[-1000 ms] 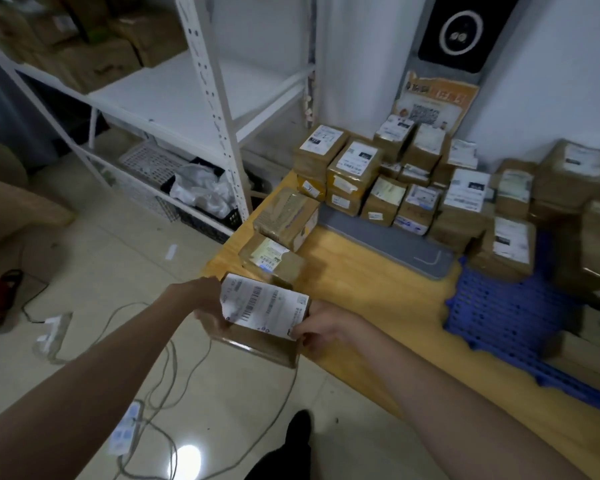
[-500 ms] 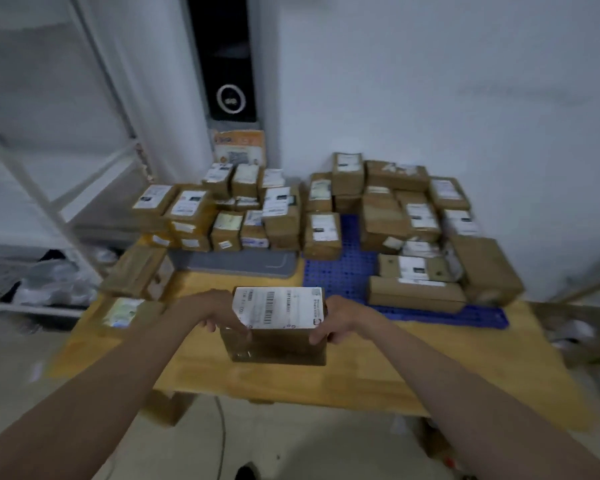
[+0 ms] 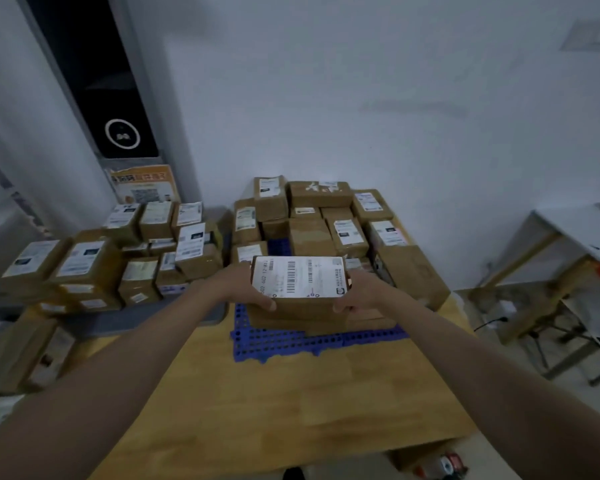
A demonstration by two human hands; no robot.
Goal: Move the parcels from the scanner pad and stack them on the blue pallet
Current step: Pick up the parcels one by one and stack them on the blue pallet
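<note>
Head view: my left hand (image 3: 246,289) and right hand (image 3: 355,292) clamped the short ends of a labelled parcel (image 3: 300,289), held over the blue pallet (image 3: 291,344) on the bench (image 3: 291,403). I judged it stiff cardboard and light; gripping opposite ends suited it.

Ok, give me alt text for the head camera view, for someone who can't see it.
Two hands, left and right, hold a labelled cardboard parcel over the near edge of a blue pallet already stacked with boxes. More parcels sit on a grey scanner pad to the left, all on a wooden table.
</note>
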